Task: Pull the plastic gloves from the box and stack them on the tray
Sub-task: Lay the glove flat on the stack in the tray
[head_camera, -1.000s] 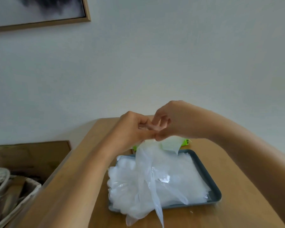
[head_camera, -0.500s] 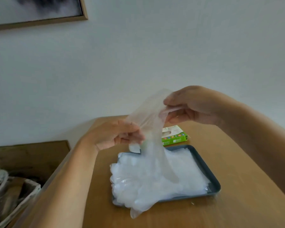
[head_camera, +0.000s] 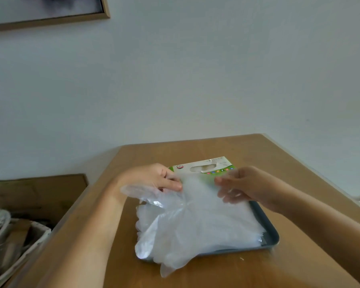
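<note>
Wooden desk, dark tray on it, heap of clear plastic gloves filling the tray and spilling over its near-left rim, left hand pinching the top glove, right hand blurred at its other corner, grip unclear, green box just behind the tray.

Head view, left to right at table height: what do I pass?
Basket → left hand, pinching a glove → glove box → right hand. The glove pile spans both hands, so it is left out.
</note>
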`<act>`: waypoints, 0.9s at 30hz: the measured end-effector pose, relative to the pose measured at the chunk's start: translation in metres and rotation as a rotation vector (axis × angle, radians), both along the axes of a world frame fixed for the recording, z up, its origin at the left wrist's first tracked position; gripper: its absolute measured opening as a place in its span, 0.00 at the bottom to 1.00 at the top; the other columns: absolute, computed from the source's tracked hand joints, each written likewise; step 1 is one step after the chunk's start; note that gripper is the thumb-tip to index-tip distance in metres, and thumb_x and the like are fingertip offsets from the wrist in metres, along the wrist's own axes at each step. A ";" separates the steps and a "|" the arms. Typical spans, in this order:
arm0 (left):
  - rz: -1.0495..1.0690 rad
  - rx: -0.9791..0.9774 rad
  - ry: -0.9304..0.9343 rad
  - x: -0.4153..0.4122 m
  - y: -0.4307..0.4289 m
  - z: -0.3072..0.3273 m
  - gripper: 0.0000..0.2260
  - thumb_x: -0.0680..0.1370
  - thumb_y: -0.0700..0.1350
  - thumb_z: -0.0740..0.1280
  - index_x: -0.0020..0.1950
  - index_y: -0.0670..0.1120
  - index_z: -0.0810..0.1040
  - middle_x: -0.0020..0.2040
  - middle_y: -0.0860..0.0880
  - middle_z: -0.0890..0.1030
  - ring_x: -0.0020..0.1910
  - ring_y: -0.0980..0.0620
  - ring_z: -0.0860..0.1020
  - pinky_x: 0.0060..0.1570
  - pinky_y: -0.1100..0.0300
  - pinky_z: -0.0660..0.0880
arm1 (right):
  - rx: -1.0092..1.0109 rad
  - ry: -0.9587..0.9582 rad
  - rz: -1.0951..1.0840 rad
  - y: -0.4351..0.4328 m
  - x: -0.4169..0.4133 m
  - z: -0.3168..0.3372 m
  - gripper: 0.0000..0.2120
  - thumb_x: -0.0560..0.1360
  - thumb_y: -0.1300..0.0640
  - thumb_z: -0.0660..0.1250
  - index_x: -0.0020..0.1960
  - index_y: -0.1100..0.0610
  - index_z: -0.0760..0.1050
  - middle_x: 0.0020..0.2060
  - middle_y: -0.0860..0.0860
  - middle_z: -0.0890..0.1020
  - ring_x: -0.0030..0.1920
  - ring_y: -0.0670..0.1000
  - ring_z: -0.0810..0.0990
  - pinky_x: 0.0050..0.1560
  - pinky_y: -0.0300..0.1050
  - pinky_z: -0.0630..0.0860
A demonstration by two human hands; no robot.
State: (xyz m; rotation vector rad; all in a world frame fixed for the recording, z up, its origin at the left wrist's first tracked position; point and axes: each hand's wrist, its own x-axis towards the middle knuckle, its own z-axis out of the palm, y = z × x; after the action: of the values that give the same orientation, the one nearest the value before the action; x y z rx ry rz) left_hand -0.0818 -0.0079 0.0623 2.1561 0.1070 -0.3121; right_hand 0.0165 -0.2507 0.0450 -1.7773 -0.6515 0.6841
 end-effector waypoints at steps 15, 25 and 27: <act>0.514 0.808 -0.052 0.018 0.010 -0.021 0.05 0.77 0.44 0.67 0.45 0.44 0.80 0.44 0.49 0.81 0.42 0.47 0.79 0.46 0.56 0.77 | -0.199 -0.481 -0.154 0.007 0.026 -0.057 0.01 0.75 0.61 0.67 0.46 0.58 0.77 0.32 0.50 0.84 0.22 0.44 0.76 0.31 0.40 0.76; -0.111 0.697 -0.232 0.022 -0.095 -0.039 0.19 0.75 0.51 0.70 0.64 0.49 0.76 0.60 0.51 0.79 0.59 0.55 0.76 0.58 0.61 0.72 | -0.220 -0.488 -0.148 0.008 0.023 -0.061 0.08 0.74 0.60 0.68 0.52 0.55 0.73 0.37 0.50 0.83 0.23 0.42 0.75 0.25 0.33 0.70; -0.127 0.704 -0.173 0.026 -0.090 -0.051 0.28 0.73 0.56 0.71 0.70 0.48 0.71 0.65 0.50 0.76 0.63 0.50 0.74 0.61 0.56 0.72 | -0.254 -0.534 -0.144 0.008 0.023 -0.061 0.10 0.74 0.58 0.69 0.54 0.54 0.73 0.40 0.50 0.83 0.26 0.40 0.74 0.27 0.32 0.69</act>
State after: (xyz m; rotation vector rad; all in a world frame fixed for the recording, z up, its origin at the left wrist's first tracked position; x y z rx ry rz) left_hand -0.0561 -0.0982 0.0114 2.8858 -0.0271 -0.1696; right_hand 0.0398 -0.2425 -0.0162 -2.2457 -0.8037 0.1903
